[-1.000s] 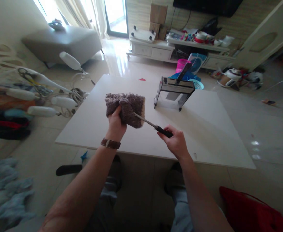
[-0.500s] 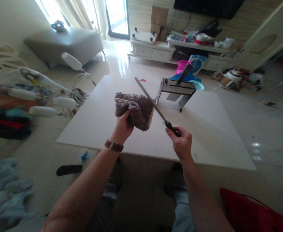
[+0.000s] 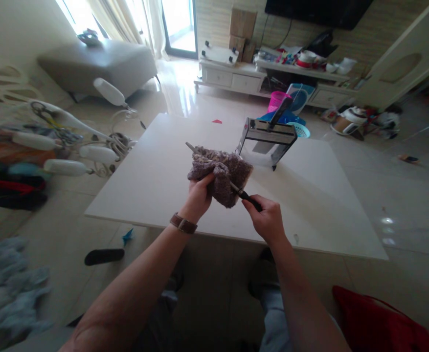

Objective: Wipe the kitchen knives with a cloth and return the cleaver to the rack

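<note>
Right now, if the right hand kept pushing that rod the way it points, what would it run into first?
The right hand would press into the fuzzy cloth wrapped round the steel rod and held by the left hand; beyond that, only the white table, though depth is unclear.

- Rod [image 3: 195, 151]: its middle is hidden inside the cloth [image 3: 221, 173]; only the tip and a short stretch by the handle show.
- Handle [image 3: 250, 199]: its rear end is covered by the right hand [image 3: 267, 220].
- Left hand [image 3: 198, 196]: the fingertips are buried in the cloth.
- Rack [image 3: 267, 139]: the dark tool standing in it is too small to name.
- Shelf [image 3: 298, 66]: its clutter is too small to tell.
- Bundle [image 3: 12, 288], bottom left: blurred and cut by the edge.
- Red thing [image 3: 379, 320], bottom right: cut by the edge.
</note>
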A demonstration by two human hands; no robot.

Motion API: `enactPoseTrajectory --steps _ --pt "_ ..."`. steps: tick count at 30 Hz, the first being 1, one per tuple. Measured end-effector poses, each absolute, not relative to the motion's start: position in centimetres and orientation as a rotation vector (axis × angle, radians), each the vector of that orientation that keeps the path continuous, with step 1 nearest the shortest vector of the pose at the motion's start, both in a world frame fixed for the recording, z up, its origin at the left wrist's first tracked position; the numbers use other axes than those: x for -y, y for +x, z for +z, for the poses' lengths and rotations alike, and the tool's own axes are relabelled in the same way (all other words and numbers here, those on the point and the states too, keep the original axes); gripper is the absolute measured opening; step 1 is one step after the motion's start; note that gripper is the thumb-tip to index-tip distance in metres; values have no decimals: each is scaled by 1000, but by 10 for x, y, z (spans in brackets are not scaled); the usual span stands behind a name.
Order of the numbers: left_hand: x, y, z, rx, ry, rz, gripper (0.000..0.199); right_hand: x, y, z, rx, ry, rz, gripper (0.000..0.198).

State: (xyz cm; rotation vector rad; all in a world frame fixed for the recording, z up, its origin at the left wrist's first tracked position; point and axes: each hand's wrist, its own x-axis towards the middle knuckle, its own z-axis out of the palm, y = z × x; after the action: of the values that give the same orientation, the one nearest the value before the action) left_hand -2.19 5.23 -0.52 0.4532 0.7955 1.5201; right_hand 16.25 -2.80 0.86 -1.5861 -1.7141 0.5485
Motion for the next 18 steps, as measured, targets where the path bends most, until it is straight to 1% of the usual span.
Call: enactPoseTrajectory --steps 2,6,11,14,16,18 --pt "-58 -30 -4 -820 444 1583 39 25 166 5 1753 -1599 489 31" --pt "-71 -51 -4 -836 415 1694 35 21 171 0 1816 -1618 467 28" --pt "-87 -86 -6 -794 419 1748 33 23 173 1 1843 -1677 373 27" --pt "-90 -98 -5 -787 415 1777 24 25 176 4 1742 -1693 333 30" --pt "-86 -97 -5 -801 404 1752 20 26 177 5 1621 -1690 378 33" --pt "-80 -89 -6 -803 393 1677 21 26 177 7 1505 -1657 448 35"
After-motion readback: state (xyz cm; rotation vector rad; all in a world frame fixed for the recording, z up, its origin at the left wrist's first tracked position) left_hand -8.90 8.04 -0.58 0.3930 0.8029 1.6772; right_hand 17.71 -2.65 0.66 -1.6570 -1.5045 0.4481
